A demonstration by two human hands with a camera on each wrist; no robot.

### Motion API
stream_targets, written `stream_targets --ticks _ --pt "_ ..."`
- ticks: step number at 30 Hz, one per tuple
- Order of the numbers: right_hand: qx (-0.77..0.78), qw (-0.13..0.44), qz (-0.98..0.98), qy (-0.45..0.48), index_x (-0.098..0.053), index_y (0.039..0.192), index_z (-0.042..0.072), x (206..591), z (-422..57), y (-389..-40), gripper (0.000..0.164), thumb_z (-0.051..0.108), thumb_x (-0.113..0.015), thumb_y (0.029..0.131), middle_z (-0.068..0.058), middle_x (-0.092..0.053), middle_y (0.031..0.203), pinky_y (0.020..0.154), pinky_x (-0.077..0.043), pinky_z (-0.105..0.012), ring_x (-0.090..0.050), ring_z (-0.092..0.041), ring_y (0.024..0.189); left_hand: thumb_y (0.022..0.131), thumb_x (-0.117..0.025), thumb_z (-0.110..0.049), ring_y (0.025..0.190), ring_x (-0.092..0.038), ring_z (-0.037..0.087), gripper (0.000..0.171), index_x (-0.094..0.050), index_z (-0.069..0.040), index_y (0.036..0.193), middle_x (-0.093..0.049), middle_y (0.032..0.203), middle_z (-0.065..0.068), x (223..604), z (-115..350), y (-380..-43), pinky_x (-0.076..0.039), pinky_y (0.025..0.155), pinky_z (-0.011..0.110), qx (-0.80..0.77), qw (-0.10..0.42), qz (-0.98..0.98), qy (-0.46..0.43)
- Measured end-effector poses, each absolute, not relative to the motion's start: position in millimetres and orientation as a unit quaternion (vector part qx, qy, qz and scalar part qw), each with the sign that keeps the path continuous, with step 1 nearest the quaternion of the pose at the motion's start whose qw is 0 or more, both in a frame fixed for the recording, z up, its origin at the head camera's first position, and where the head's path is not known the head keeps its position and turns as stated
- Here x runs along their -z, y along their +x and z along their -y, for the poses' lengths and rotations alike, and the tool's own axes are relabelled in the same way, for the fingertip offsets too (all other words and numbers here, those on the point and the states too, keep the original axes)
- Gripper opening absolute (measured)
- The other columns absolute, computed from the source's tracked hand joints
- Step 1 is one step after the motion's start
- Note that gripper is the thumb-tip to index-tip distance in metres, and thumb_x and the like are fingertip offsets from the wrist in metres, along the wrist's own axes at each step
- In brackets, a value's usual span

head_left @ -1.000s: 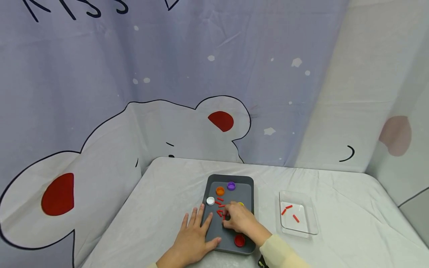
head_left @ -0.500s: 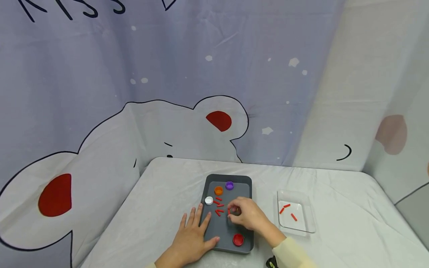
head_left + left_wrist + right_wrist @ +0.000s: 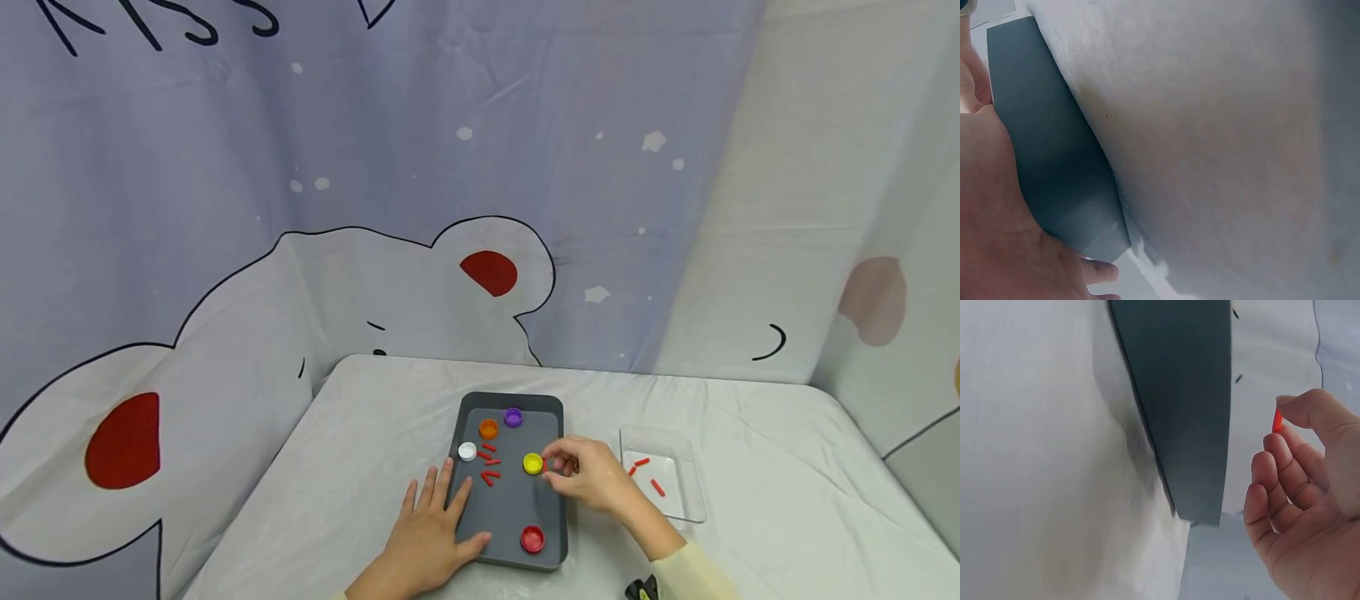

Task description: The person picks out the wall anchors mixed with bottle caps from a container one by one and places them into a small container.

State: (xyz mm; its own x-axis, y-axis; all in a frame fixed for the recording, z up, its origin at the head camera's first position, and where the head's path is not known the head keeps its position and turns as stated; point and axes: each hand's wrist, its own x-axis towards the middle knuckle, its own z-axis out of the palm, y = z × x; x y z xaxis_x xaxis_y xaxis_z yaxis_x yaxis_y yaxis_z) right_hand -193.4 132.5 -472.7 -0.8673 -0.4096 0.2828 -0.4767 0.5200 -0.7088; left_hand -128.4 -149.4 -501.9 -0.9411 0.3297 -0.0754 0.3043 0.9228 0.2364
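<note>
My right hand pinches a short red stick between thumb and fingertip, over the right edge of a dark grey tray. Just left of those fingertips lies a yellow cap. My left hand rests with fingers spread on the tray's left edge; in the left wrist view its palm lies along the tray's side. Several loose red sticks lie in the tray beside a white cap. An orange cap and a purple cap sit farther back, a red cap near the front.
A clear plastic box holding a few red sticks stands right of the tray, partly behind my right hand. A white cloth covers the table. A printed curtain hangs behind it.
My right hand has lifted a red stick from the group in the tray and carried it right, toward the clear box. The yellow cap has come into full view. My left hand stays put.
</note>
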Motion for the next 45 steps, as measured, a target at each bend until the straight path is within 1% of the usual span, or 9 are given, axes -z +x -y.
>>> stream_targets --ticks 6,10,18,26,31,34,38,41,45 --pt "-0.418 0.033 0.878 0.232 -0.075 0.101 0.009 469.2 -154.1 -191.6 0.02 0.01 -0.082 0.082 0.009 -0.06 0.077 0.062 -0.048 -0.021 -0.054 -0.001 0.068 0.094 -0.045 -0.073 0.152 -0.016 0.047 0.087 -0.043 -0.01 0.155 -0.016 0.167 0.021 501.1 149.6 -127.1 -0.014 0.116 0.068 -0.122 0.053 -0.977 0.168" --pt "-0.419 0.038 0.881 0.215 -0.075 0.101 0.008 468.0 -168.4 -190.9 0.02 0.011 -0.082 0.083 0.009 -0.061 0.077 0.062 -0.048 -0.022 -0.054 -0.002 0.068 0.095 -0.045 -0.072 0.152 -0.016 0.047 0.087 -0.043 -0.01 0.155 -0.016 0.167 0.022 500.7 150.1 -127.0 -0.013 0.116 0.068 -0.126 0.051 -0.976 0.171" --pt "-0.42 0.057 0.886 0.187 -0.075 0.1 0.01 465.6 -197.5 -186.8 0.019 0.009 -0.081 0.082 0.01 -0.062 0.076 0.062 -0.049 -0.022 -0.056 -0.002 0.066 0.094 -0.045 -0.073 0.151 -0.018 0.048 0.087 -0.044 -0.01 0.154 -0.017 0.167 0.022 502.3 150.4 -127.6 -0.014 0.116 0.069 -0.122 0.045 -0.976 0.174" --pt "-0.426 0.047 0.89 0.157 -0.075 0.105 0.008 461.6 -225.0 -182.9 0.022 0.01 -0.081 0.084 0.007 -0.065 0.079 0.065 -0.051 -0.022 -0.06 -0.004 0.069 0.094 -0.045 -0.073 0.151 -0.018 0.048 0.087 -0.044 -0.01 0.154 -0.017 0.166 0.022 501.1 149.8 -127.7 -0.014 0.116 0.069 -0.122 0.045 -0.976 0.174" --pt "-0.431 0.033 0.891 0.14 -0.073 0.109 0.007 459.5 -237.5 -181.6 0.025 0.011 -0.08 0.086 0.004 -0.066 0.079 0.058 -0.05 -0.024 -0.058 -0.005 0.063 0.094 -0.045 -0.073 0.151 -0.017 0.048 0.087 -0.043 -0.01 0.155 -0.017 0.167 0.022 501.0 149.5 -127.8 -0.013 0.116 0.069 -0.123 0.05 -0.976 0.171" --pt "-0.43 0.033 0.892 0.133 -0.072 0.109 0.006 459.5 -243.7 -180.4 0.025 0.011 -0.08 0.085 0.004 -0.066 0.078 0.057 -0.049 -0.024 -0.058 -0.006 0.06 0.094 -0.045 -0.073 0.151 -0.017 0.048 0.087 -0.043 -0.01 0.155 -0.016 0.167 0.021 501.4 149.4 -127.8 -0.014 0.116 0.068 -0.121 0.051 -0.976 0.171" --pt "-0.415 0.045 0.899 0.131 -0.073 0.108 0.006 461.8 -251.9 -178.9 0.025 0.012 -0.081 0.085 0.007 -0.066 0.077 0.063 -0.049 -0.022 -0.06 -0.004 0.065 0.094 -0.045 -0.073 0.151 -0.018 0.048 0.087 -0.044 -0.011 0.155 -0.017 0.167 0.021 501.4 149.3 -127.7 -0.014 0.116 0.068 -0.121 0.051 -0.977 0.171" --pt "-0.409 0.052 0.902 0.131 -0.073 0.108 0.006 464.1 -257.6 -178.5 0.026 0.014 -0.082 0.085 0.008 -0.066 0.079 0.064 -0.05 -0.022 -0.06 -0.003 0.068 0.094 -0.045 -0.073 0.151 -0.018 0.048 0.087 -0.044 -0.011 0.154 -0.017 0.167 0.021 501.9 149.5 -127.7 -0.014 0.116 0.068 -0.122 0.05 -0.977 0.171" --pt "-0.402 0.06 0.904 0.131 -0.074 0.107 0.007 467.0 -263.0 -179.0 0.025 0.015 -0.082 0.084 0.009 -0.065 0.078 0.064 -0.05 -0.022 -0.059 -0.002 0.068 0.094 -0.045 -0.073 0.151 -0.018 0.047 0.087 -0.043 -0.011 0.155 -0.016 0.167 0.021 502.4 149.6 -127.7 -0.014 0.116 0.068 -0.122 0.051 -0.977 0.169"
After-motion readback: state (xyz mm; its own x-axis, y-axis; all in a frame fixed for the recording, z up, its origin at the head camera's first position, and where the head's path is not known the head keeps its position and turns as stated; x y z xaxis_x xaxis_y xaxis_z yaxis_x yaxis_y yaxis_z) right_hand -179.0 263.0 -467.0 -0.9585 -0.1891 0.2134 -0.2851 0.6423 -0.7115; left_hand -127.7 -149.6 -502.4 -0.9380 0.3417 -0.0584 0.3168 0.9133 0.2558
